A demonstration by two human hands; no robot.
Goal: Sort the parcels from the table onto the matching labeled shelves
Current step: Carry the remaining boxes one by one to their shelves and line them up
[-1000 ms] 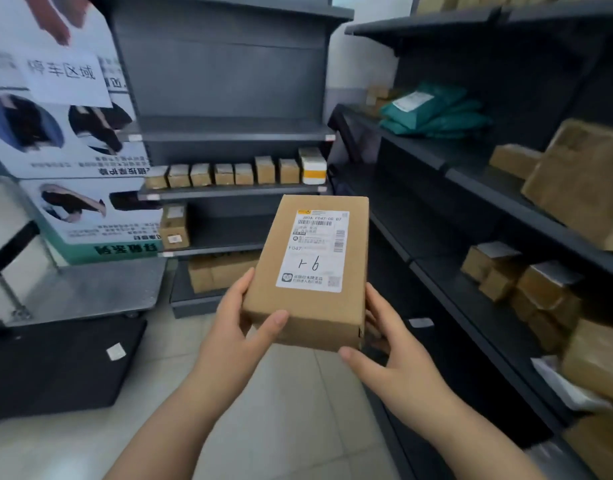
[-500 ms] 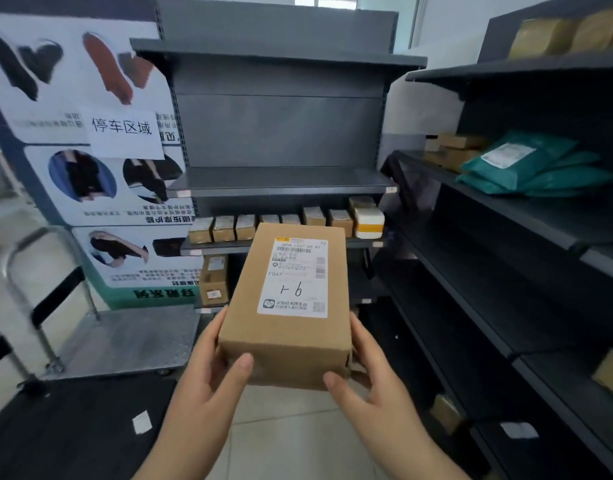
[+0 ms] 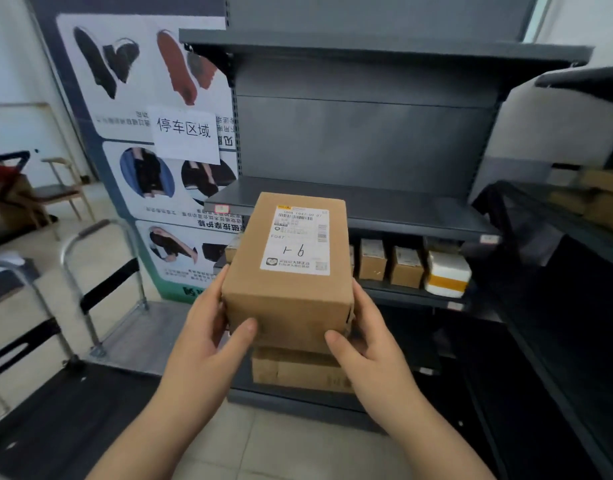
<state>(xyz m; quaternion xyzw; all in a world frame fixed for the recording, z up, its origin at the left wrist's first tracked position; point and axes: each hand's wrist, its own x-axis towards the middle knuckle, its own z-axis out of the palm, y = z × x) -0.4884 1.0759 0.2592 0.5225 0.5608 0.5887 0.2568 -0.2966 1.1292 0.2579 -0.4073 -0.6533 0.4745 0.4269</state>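
Note:
I hold a brown cardboard parcel (image 3: 287,289) in front of me with both hands. Its white shipping label faces up and has "9-1" handwritten on it. My left hand (image 3: 208,327) grips its left side and my right hand (image 3: 367,334) grips its right side, thumbs on the near face. Straight ahead stands a dark grey shelf unit (image 3: 367,202). Its upper shelf is bare and carries a small tag (image 3: 222,209) at the left end of its front edge. The shelf below holds a row of small brown boxes (image 3: 388,263) and a white box with an orange band (image 3: 447,273).
A larger brown carton (image 3: 298,370) sits low in the unit behind the parcel. A metal hand trolley (image 3: 100,271) stands at the left before a poster with a paper sign (image 3: 185,133). Another dark shelf rack (image 3: 575,271) with brown parcels runs along the right. A black mat lies at lower left.
My view has swung left and closer to the grey shelf unit, which now fills the frame. The parcel stays in both hands, held a little higher against the shelves.

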